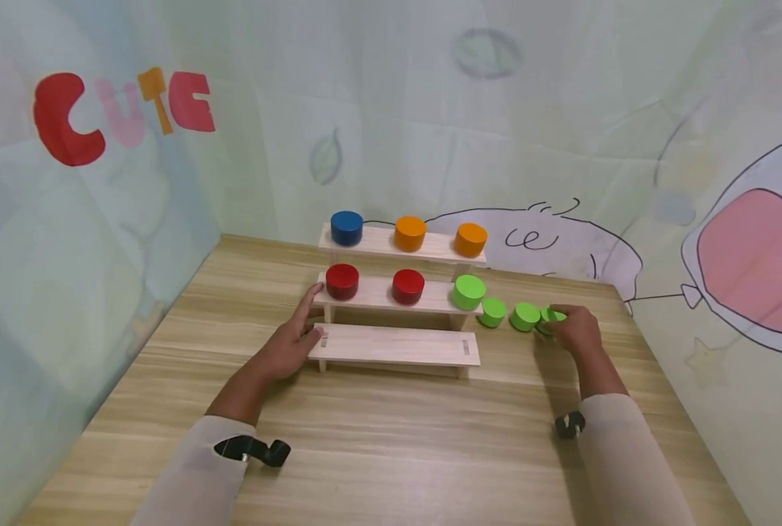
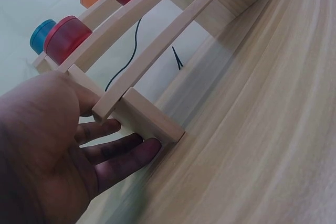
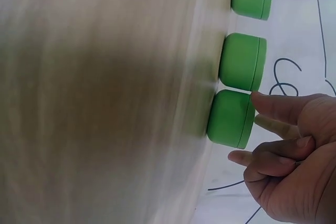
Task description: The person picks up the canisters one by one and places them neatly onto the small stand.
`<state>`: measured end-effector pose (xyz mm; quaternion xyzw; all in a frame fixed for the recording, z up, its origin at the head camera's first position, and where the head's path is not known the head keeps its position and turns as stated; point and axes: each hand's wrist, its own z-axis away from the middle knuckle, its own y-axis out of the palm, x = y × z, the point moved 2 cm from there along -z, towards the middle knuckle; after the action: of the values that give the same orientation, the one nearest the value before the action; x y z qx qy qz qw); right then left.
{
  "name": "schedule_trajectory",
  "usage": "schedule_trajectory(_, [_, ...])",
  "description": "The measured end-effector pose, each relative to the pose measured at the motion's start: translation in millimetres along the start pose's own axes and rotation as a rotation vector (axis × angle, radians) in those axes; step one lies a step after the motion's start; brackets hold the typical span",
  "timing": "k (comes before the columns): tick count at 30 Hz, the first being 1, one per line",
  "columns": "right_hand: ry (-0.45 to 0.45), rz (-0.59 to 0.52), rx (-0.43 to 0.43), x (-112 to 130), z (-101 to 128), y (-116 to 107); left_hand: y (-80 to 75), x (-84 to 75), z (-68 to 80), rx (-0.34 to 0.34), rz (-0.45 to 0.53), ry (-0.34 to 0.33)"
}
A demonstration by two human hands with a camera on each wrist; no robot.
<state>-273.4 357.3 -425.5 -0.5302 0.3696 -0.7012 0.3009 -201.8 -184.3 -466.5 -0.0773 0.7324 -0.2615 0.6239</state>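
A three-step wooden rack [image 1: 397,343] stands on the table. My left hand [image 1: 290,343] rests against its left end, thumb at the lowest board and the other fingers loosely extended along the leg [image 2: 152,114]. Over on the right, three green cylinders stand in a row, each with a seam near its top. My right hand [image 1: 576,329] is at the rightmost green cylinder [image 3: 229,119], thumb and index finger pinching its top rim while other fingers curl. The middle green cylinder [image 3: 242,61] almost touches it; the left green cylinder [image 1: 493,313] stands nearest the rack.
On the top step sit a blue cylinder [image 1: 347,229] and two orange cylinders [image 1: 409,234]. The middle step bears two red cylinders [image 1: 342,282] and another green cylinder [image 1: 469,293]. A printed cloth [image 1: 391,131] hangs behind the wooden table [image 1: 391,453].
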Motion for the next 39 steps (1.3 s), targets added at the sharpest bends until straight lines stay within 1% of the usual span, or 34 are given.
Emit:
schedule_trajectory(8, [-0.050,0.003,-0.007,-2.2,-3.2,1.2,-0.4,-0.6,1.4,0.003,0.014,-0.014])
schedule_trajectory(13, [-0.062,0.013,-0.009,-3.1,-3.4,1.6,-1.0,-1.2,0.1,-0.001,0.015,-0.024])
schedule_trajectory(22, [-0.033,0.078,-0.005,-2.2,-1.8,2.5,-0.3,-1.3,0.7,0.006,0.018,-0.028])
schedule_trajectory(28, [-0.052,0.084,-0.044,-3.2,0.4,3.7,-0.2,-1.2,-0.5,0.012,0.017,-0.026])
schedule_trajectory(33, [-0.036,0.090,-0.073,-5.4,2.3,3.3,0.0,-0.4,-1.0,0.010,0.021,-0.023])
schedule_trajectory(36, [-0.014,0.080,-0.107,-5.9,3.6,2.5,0.4,0.1,-0.9,0.007,0.025,-0.030])
schedule_trajectory(39, [0.008,0.054,-0.165,-3.3,6.0,2.3,0.8,0.7,-0.4,0.004,0.027,-0.034])
